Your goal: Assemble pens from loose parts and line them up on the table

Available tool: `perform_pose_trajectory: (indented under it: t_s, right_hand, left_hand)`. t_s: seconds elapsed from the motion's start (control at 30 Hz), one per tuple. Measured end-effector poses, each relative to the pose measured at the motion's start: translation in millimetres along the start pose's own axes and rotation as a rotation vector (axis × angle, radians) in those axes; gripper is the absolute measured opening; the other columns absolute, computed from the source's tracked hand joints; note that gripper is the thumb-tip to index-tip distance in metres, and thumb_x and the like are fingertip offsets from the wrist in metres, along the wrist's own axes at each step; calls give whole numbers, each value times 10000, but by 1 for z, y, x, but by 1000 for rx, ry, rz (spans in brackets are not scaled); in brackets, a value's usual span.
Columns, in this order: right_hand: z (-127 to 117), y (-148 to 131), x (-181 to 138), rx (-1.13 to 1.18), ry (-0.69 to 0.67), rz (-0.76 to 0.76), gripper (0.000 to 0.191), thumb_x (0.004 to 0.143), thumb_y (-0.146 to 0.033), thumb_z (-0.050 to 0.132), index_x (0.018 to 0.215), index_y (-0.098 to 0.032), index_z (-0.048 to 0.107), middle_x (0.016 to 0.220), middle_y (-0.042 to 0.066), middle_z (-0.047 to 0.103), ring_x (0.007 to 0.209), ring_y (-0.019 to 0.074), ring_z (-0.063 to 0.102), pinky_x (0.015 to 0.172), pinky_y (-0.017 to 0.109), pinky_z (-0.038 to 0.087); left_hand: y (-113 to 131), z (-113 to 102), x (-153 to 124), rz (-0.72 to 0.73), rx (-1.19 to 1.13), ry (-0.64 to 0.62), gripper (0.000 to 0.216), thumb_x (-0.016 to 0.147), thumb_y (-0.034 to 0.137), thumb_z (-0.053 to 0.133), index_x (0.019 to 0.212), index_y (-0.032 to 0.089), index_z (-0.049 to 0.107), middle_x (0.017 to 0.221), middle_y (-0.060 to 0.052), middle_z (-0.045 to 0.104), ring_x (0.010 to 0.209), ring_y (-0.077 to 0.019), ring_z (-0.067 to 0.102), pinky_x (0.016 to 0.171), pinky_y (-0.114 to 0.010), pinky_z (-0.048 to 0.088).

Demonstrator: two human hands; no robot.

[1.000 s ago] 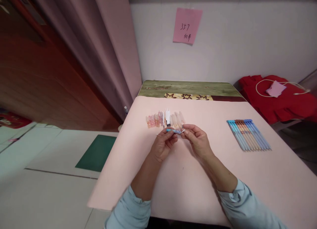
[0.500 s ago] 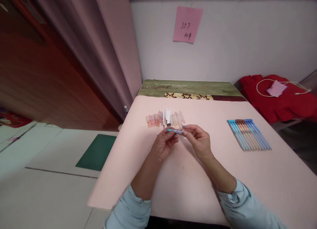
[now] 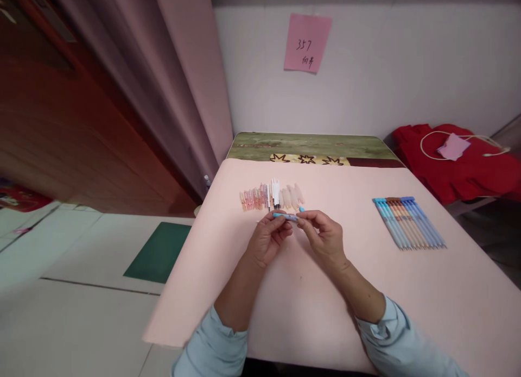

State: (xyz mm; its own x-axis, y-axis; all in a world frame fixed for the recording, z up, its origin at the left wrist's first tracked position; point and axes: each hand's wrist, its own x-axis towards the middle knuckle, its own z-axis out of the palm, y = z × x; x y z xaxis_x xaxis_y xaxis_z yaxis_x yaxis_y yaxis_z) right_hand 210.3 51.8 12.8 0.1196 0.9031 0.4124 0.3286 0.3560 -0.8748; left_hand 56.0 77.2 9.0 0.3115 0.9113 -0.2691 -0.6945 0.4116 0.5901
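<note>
Over the pink table (image 3: 407,290), my left hand (image 3: 268,238) and my right hand (image 3: 325,237) meet at their fingertips. Both pinch a short blue pen barrel (image 3: 285,217) held level between them, the left at its left end, the right at its right end. Just behind the hands lies a row of small pen parts (image 3: 272,196): pinkish pieces at the left, white refills in the middle, clear pieces at the right. A tiny blue piece (image 3: 302,208) lies beside that row.
A neat row of blue and brown pens (image 3: 408,220) lies on the table's right side. A green patterned surface (image 3: 309,148) borders the far edge. Red cloth with a white cable (image 3: 459,159) lies at the right. A pink note (image 3: 307,42) hangs on the wall.
My right hand has slid slightly left along the barrel and its fingers have closed tighter on the end. The left hand has barely moved.
</note>
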Motion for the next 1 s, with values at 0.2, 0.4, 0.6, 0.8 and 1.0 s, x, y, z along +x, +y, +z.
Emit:
perform_pose_trajectory:
  t_s: [0.2,0.4,0.6,0.8,1.0]
  right_hand:
    - [0,-2,1,-8,12,1,143,873,-355,656,903,-227,712,808,24,711,697,154,644,691,299,524]
    - [-1,-3,1,-59,36,-74,116,877,-333,655,893,-241,722,808,22,704,703,154,635,683,295,520]
    - [-1,-4,-1,-141,57,-176,105,871,-270,663,933,-279,747,876,34,724,751,177,656,712,324,539]
    - [-1,-4,-1,-139,98,-184,107,854,-256,687,924,-292,759,875,28,734,772,186,671,718,328,542]
    - [0,-4,-1,-144,96,-180,107,861,-278,684,939,-286,755,865,26,731,734,173,660,684,314,537]
  left_hand:
    - [0,0,0,-1,9,2,244,707,156,791,901,112,650,732,-28,694,611,-91,651,597,-176,557]
    - [-1,1,0,-11,10,-4,257,701,160,791,900,119,635,726,-20,686,607,-92,648,589,-176,546]
    - [-2,1,0,-33,12,-17,268,692,164,798,899,120,634,746,-20,692,599,-90,648,582,-177,545]
    - [-1,2,-1,-68,9,-26,221,709,162,782,877,110,649,765,-35,707,592,-88,648,558,-173,545]
    - [-2,3,-2,-83,-12,-35,180,728,152,762,871,97,669,756,-45,717,585,-91,653,550,-169,549]
